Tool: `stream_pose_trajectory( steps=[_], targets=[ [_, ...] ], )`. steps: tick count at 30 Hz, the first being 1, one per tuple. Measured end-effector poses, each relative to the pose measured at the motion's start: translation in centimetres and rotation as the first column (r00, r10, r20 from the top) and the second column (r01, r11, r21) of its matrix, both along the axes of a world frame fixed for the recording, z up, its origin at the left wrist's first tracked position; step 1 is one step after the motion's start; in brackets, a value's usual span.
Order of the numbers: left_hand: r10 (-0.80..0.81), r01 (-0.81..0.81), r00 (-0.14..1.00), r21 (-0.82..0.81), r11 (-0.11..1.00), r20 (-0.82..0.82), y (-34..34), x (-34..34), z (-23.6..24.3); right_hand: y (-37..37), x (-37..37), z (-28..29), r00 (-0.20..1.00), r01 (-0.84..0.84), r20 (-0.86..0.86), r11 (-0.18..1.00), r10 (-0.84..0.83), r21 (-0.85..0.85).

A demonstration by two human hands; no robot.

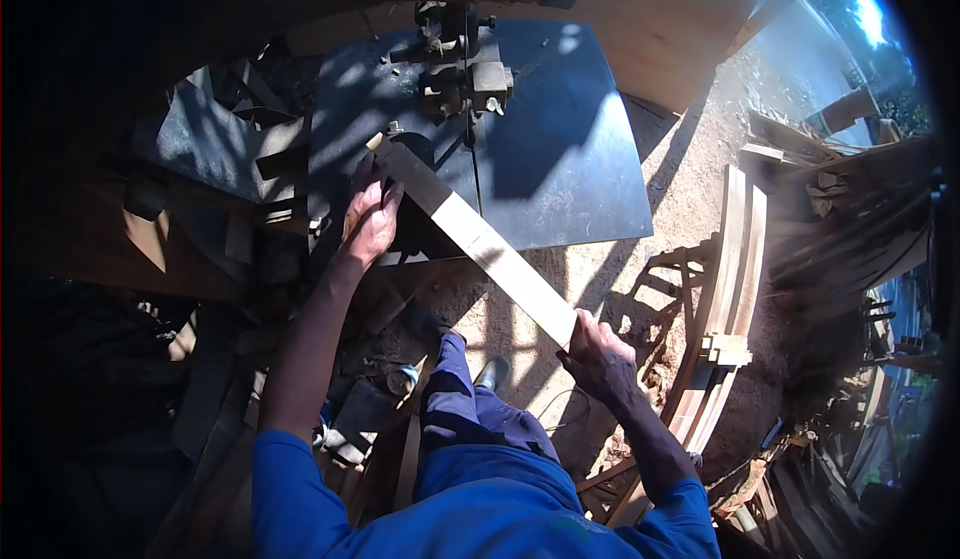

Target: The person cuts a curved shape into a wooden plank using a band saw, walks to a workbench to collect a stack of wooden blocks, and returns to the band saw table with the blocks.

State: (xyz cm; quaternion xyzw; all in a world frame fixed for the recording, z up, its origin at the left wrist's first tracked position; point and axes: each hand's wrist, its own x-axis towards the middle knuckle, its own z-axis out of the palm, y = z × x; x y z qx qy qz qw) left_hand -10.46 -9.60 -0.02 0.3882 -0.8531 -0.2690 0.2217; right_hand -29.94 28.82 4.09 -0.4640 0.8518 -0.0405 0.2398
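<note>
A long, pale wooden board (500, 264) slants across the view from the saw table (570, 174) toward my right side. My left hand (370, 221) is at its far end, fingers closed along the board's left edge. Around the near end wraps my right hand (602, 359), its thumb along the underside. The board's far part lies in shade over the dark metal table, while its near part sticks out past the table's front edge in sunlight. Beyond it stands the guide assembly (468, 84) of what looks like a band saw, above a slot in the table.
Curved wooden pieces (728, 289) stand stacked to the right, crossed by a short block (725, 350). Offcuts (800, 499) lie piled at lower right. A metal sheet (205, 139) and scraps sit left of the table. A large plywood panel (660, 29) rises behind. Sawdust covers the ground.
</note>
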Motion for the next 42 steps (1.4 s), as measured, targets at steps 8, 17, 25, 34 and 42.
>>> stream_pose_trajectory(
  steps=[8, 17, 25, 34, 42],
  targets=[
    [0.331, -0.296, 0.944, -0.442, 0.847, 0.002, -2.5, -5.6, -4.4, -3.4, -5.3, -1.0, 0.987, -0.103, -0.144, 0.963, 0.069, -0.250],
    [0.250, -0.268, 0.963, -0.468, 0.842, -0.101, -6.6, -7.9, -4.4, -6.5, -5.5, -2.3, 0.881, -0.319, -0.440, 0.904, 0.173, -0.283],
    [0.266, -0.278, 0.960, -0.313, 0.908, -0.083, -8.8, -9.2, -4.4, -8.3, -5.0, -3.0, 0.911, -0.263, -0.395, 0.908, 0.121, -0.326],
    [0.263, -0.275, 0.961, -0.258, 0.926, -0.081, -9.7, -9.6, -4.6, -9.3, -5.0, -2.7, 0.923, -0.256, -0.362, 0.912, 0.132, -0.321],
    [0.299, -0.299, 0.953, -0.321, 0.898, -0.051, -10.0, -9.7, -4.6, -9.3, -5.4, -2.9, 0.926, -0.228, -0.360, 0.927, 0.112, -0.298]
  ],
)
